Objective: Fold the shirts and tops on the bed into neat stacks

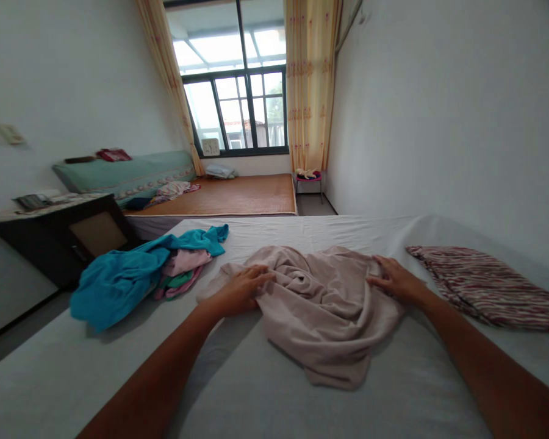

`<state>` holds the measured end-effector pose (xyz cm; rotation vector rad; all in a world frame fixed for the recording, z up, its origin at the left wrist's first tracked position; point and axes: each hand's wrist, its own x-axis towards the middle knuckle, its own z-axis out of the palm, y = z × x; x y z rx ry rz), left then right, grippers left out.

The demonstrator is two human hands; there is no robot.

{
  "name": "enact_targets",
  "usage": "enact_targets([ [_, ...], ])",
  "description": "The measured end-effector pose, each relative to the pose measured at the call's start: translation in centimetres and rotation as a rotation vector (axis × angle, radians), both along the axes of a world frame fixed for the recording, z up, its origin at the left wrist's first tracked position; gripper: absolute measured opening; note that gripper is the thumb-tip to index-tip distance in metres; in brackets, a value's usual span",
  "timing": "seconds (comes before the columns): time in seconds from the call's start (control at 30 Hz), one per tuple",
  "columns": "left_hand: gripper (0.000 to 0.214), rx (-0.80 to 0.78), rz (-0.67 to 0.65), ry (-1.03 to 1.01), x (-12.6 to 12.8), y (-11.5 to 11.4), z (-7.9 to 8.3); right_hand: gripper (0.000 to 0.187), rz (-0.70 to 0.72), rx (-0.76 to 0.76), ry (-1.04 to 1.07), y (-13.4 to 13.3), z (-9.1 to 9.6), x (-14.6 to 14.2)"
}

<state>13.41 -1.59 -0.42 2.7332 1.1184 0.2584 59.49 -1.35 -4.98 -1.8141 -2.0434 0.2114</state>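
Observation:
A crumpled dusty-pink garment (320, 305) lies on the white bed sheet (238, 390) in front of me. Its folds hide what kind of garment it is. On its left side, my left hand (244, 289) has its fingers closed on the fabric. My right hand (397, 280) grips the upper right edge between thumb and fingers. To the left is a heap with a bright blue garment (123, 280) and, beside it, pink and green clothes (185, 274). A folded striped cloth (489, 286) lies to the right of my right hand.
Beyond this bed stands a second bed with a brown mat (251, 192) and a green headboard (141, 174). A dark cabinet (91, 231) is at the left. A small stool (308, 178) stands below the curtain (312, 91), near the white wall (448, 122).

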Motion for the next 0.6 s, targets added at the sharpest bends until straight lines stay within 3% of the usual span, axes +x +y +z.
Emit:
enact_targets([
  [0.1,0.057,0.078,0.082,0.018,-0.2,0.8,-0.6,0.076,0.089,0.079,-0.008,0.0,-0.2,-0.9],
  [0.2,0.038,0.075,0.123,-0.012,0.2,1.1,-0.5,0.077,0.004,0.055,-0.077,0.1,-0.3,-1.6],
  [0.3,0.030,0.008,0.134,-0.088,0.7,1.0,-0.3,0.056,-0.042,0.026,-0.145,0.5,-0.1,-2.1],
  [0.4,0.034,-0.034,0.139,-0.183,0.8,0.9,-0.3,0.039,-0.010,0.011,-0.184,0.8,0.2,-2.6],
  [0.6,0.047,0.008,0.029,-0.171,0.8,0.8,-0.8,0.043,-0.106,-0.067,-0.158,-0.3,1.2,-2.1],
])
